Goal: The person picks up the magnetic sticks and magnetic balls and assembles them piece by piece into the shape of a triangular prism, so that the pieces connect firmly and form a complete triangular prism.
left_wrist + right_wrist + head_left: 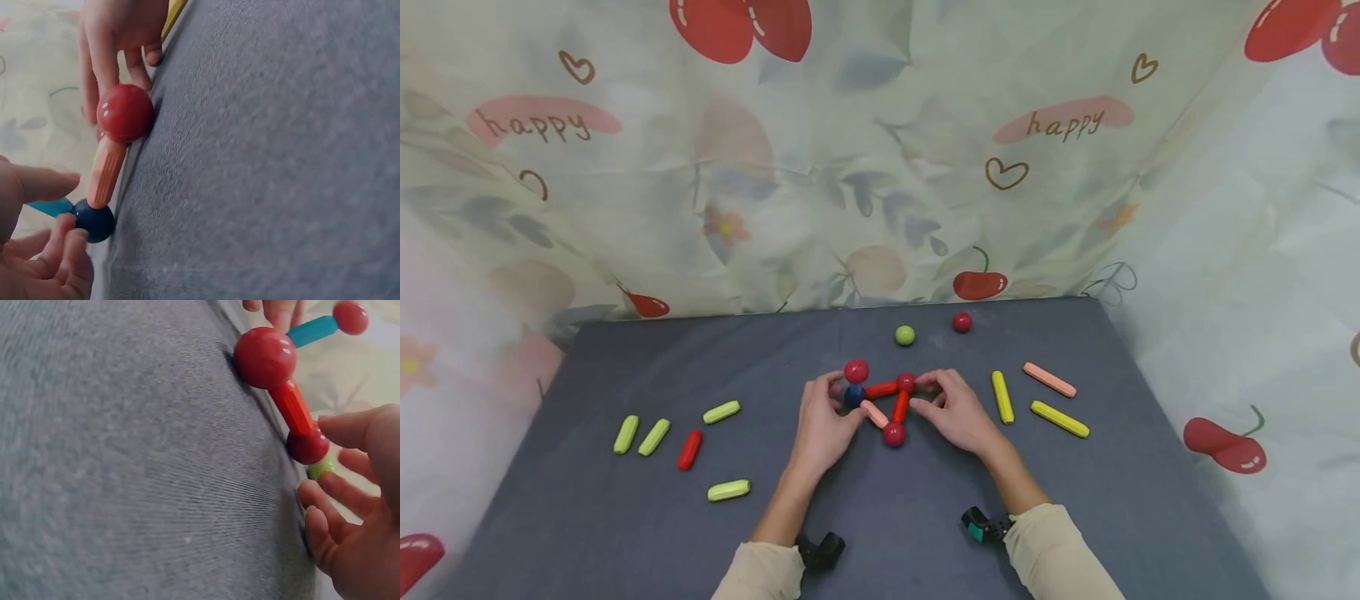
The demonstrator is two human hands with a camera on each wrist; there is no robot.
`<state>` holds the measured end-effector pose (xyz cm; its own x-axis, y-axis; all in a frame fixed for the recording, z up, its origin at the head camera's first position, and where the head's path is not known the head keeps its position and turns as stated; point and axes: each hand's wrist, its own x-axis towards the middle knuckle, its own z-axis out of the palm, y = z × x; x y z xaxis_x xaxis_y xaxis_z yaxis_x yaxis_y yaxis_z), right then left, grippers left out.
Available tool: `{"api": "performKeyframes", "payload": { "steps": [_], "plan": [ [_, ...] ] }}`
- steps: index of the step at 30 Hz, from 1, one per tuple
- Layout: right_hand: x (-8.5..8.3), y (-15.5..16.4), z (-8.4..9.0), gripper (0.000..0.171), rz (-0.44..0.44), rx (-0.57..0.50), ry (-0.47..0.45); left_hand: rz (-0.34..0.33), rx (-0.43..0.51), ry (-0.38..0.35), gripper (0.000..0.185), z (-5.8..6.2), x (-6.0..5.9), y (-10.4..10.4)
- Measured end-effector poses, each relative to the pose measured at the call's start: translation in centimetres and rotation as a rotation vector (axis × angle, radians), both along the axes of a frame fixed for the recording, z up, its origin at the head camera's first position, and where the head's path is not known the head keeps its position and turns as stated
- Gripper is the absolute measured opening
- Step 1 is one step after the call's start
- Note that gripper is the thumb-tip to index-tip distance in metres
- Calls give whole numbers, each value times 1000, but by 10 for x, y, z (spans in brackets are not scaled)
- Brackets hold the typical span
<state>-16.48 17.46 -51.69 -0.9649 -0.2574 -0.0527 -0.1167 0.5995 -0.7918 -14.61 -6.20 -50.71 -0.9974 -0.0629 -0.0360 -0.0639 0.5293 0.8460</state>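
A small frame of sticks and balls (887, 404) stands mid-table. A blue ball (853, 397) carries a teal stick (311, 331) up to a red ball (856, 371). Red sticks (881, 389) and a pink stick (105, 172) join it to two more red balls (906, 382) (893, 434). My left hand (842, 398) pinches the blue ball (94, 220) between thumb and fingers. My right hand (921, 393) curls thumb and forefinger round the far right red ball (307, 447), the thumb touching it.
Several lime sticks (654, 437) and a red stick (689, 450) lie at the left. Two yellow sticks (1002, 397) and a pink stick (1049, 379) lie at the right. A green ball (905, 335) and a red ball (962, 322) sit behind. A printed cloth (880, 167) hangs behind the grey table (880, 517).
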Motion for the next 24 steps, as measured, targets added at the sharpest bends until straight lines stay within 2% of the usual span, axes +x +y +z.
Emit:
{"api": "performKeyframes", "payload": {
  "steps": [3,6,10,13,16,20,24],
  "plan": [
    [-2,-2,-2,56,6,32,62,17,-27,-8,68,0,1,3],
    [-3,-3,-4,66,56,72,79,-12,-7,-13,71,0,1,7],
    [-3,-7,-8,57,58,117,82,-67,29,-3,70,-1,0,6],
    [-2,-11,-11,45,29,126,94,-94,24,11,63,4,0,-7],
    [-3,-13,-12,40,-16,110,90,-84,-13,42,50,14,-1,-35],
    [-2,-11,-13,40,-56,100,79,-80,-178,61,39,27,-4,-91],
    [-1,-8,-15,40,-54,92,69,-92,-362,-7,41,33,-5,-144]
  ]
}}
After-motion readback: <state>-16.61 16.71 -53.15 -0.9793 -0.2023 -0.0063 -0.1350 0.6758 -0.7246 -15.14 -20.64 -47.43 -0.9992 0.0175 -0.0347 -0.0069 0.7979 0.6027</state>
